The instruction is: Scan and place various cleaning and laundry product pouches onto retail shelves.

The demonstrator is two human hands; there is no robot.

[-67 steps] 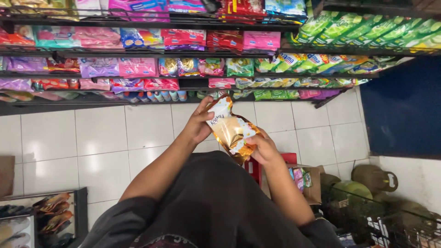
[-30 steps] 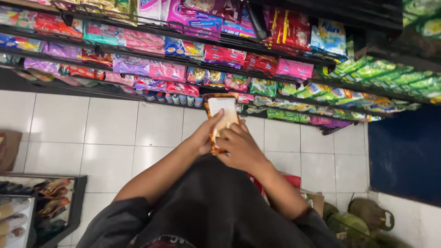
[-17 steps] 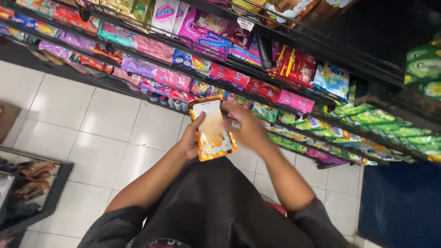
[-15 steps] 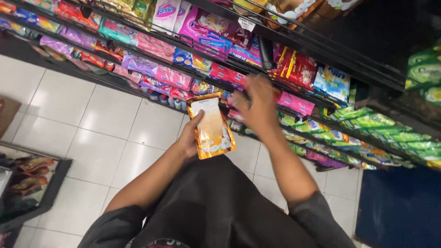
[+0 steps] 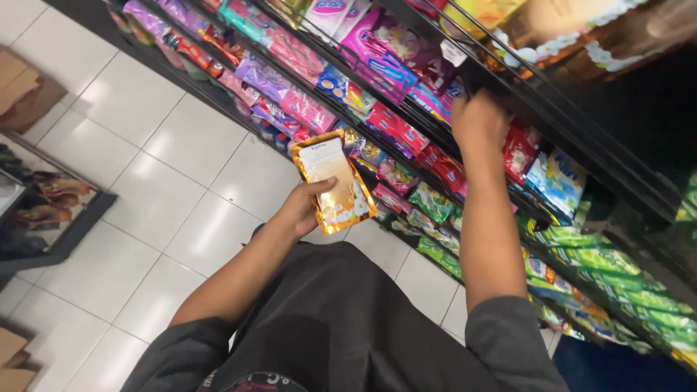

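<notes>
1. Left hand (image 5: pixel 301 210), at the centre of the frame: closed around the lower edge of a gold and white snack packet (image 5: pixel 332 181), thumb across the front, fingers hidden behind.
2. Snack packet: held flat toward the camera, tilted a little to the left, above the white tiled floor (image 5: pixel 152 152) and just in front of the lower shelves.
3. Right hand (image 5: pixel 479 123), at upper right of centre: raised to the wire shelf rack (image 5: pixel 573 123), seen from the back, fingers curled in among the hanging packets; cannot tell whether gripping anything.
4. Just right of that hand: red packets (image 5: pixel 519 149) and blue packets (image 5: pixel 555 181) hanging in a row.
5. Upper left of the frame: rows of pink and purple packets (image 5: pixel 290 87) running diagonally along the shelves.
6. Lower right: rows of green packets (image 5: pixel 610 268).
7. Left edge: a low dark display case (image 5: pixel 51 218) and a brown cardboard box (image 5: pixel 22 87) on the floor.
8. Bottom centre: dark grey shirt (image 5: pixel 341 327), both forearms bare.
</notes>
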